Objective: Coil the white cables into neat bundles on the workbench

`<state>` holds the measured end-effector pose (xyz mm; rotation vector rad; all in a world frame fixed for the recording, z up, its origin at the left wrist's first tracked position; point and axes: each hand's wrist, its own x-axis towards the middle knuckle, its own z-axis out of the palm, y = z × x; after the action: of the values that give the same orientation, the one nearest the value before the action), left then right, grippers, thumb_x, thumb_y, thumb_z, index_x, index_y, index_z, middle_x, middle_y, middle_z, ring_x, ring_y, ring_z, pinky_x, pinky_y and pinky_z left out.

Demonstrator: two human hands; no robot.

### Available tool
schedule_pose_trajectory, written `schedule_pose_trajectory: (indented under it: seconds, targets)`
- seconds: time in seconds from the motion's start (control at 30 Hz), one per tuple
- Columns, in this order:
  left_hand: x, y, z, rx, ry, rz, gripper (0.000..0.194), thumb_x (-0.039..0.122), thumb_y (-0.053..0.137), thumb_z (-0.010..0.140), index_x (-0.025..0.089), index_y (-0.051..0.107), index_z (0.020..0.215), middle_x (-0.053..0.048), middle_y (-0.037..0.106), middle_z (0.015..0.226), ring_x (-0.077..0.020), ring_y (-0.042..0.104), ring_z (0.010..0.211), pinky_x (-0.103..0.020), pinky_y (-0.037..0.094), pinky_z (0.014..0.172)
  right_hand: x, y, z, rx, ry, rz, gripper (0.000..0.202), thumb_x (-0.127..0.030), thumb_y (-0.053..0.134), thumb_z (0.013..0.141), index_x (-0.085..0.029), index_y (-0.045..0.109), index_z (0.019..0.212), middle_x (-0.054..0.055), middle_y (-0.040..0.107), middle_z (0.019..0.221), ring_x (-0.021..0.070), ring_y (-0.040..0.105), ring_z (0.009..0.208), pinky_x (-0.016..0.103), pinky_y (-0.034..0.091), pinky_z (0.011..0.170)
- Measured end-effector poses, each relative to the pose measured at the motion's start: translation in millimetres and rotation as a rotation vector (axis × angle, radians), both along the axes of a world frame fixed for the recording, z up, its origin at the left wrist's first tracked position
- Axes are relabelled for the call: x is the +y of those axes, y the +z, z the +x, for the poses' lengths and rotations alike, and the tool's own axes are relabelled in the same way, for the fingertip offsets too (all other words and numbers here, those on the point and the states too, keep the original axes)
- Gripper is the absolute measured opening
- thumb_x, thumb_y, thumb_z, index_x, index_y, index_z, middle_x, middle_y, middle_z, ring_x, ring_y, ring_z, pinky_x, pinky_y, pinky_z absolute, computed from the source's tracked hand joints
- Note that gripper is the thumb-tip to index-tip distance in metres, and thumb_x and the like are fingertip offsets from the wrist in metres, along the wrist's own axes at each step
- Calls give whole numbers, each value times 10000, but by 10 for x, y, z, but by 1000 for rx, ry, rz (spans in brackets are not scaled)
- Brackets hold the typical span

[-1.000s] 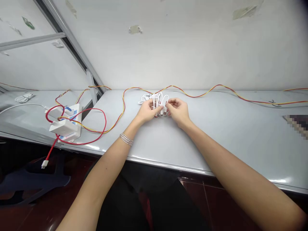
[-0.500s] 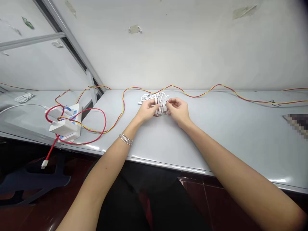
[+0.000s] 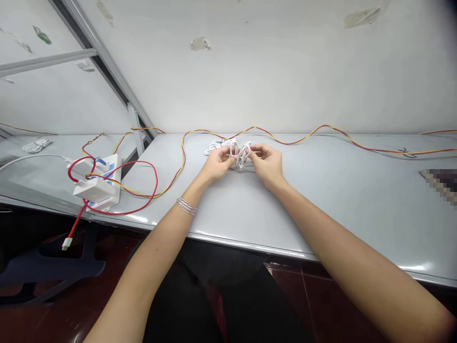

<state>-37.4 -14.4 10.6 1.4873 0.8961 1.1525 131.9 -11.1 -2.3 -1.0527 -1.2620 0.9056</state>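
Observation:
A looped white USB cable (image 3: 243,153) is held between my two hands above the grey desk. My left hand (image 3: 219,163) pinches the left side of its loops between thumb and fingers. At the other side my right hand (image 3: 267,162) is closed on the cable's right end, with the fingertips partly hidden behind the loops. Just behind my left hand lies a second coiled white cable (image 3: 218,144), bound with a dark tie.
On the left, a power strip (image 3: 116,174) carries white adapters and a looped red cable (image 3: 156,176). A twisted red-yellow wire (image 3: 303,142) runs along the wall. Another coiled white cable (image 3: 36,145) lies far left. A pixelated object (image 3: 444,183) is at the right edge.
The cable's right-hand loops have turned and bunched toward my right hand, apart from those at the left. The metal plug seen before is now out of sight. My right hand shifted slightly right.

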Motion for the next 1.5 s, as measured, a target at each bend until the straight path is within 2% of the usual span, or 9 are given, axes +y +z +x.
schedule_pose_trajectory:
  seconds: [0.17,0.3,0.53,0.73,0.93,1.03,1.2,1.37,1.5]
  targets:
    - [15,0,17,-41,52,-72,229,200,707,828,127,684,1044,-101,745,1039,-179,691,894,-332,560,852,1,-10,-17,21,13,-69,213,-362,740,730,-173,698,817,47,727,816,165,649,702,319,530,684]
    - [39,12,6,-45,42,-91,296,115,631,778,136,687,1067,-98,752,1033,-178,689,913,-341,552,870,-11,1,-20,11,8,-136,186,-327,739,751,-164,698,831,44,722,814,153,643,695,301,520,660]
    - [5,4,-28,50,-12,11,578,177,844,654,133,653,1197,-144,723,1217,-245,705,1091,-385,546,991,7,-19,-1,-16,11,-125,258,-399,771,733,-171,706,835,48,737,812,169,670,713,298,537,646]
    - [19,-16,-30,67,18,51,476,285,878,679,150,694,1097,-127,747,1142,-233,717,1029,-397,555,982,19,-52,-4,-30,35,-135,235,-383,735,758,-175,700,860,47,733,844,170,675,723,314,553,662]
    - [24,-16,-38,112,87,48,431,274,868,692,121,723,1068,-125,762,1040,-221,709,933,-389,567,912,10,-45,-27,31,47,-152,134,-288,721,755,-173,691,818,37,721,802,153,661,662,290,555,598]
    - [17,-16,-35,132,115,35,411,261,858,701,110,735,1063,-130,766,1037,-219,703,909,-388,563,895,-3,-26,-42,53,91,-149,169,-308,739,755,-171,707,848,48,737,828,165,683,706,297,577,622]
    - [25,-33,-32,113,113,26,423,294,887,664,121,743,1022,-119,775,1025,-233,717,910,-368,564,869,-1,-12,-56,79,149,-151,292,-437,728,783,-173,716,907,63,748,888,194,713,806,299,588,643]
    - [39,-51,-33,78,99,15,412,295,889,640,113,732,975,-112,770,988,-229,715,898,-373,562,875,-24,21,-51,80,168,-139,288,-411,680,804,-182,727,972,60,758,962,192,712,834,295,574,659]
    - [28,-39,-28,79,111,26,390,276,884,640,119,726,960,-99,759,964,-220,705,886,-373,555,880,-57,39,-49,4,182,-90,298,-391,716,765,-193,731,987,57,764,974,200,713,880,319,586,743]
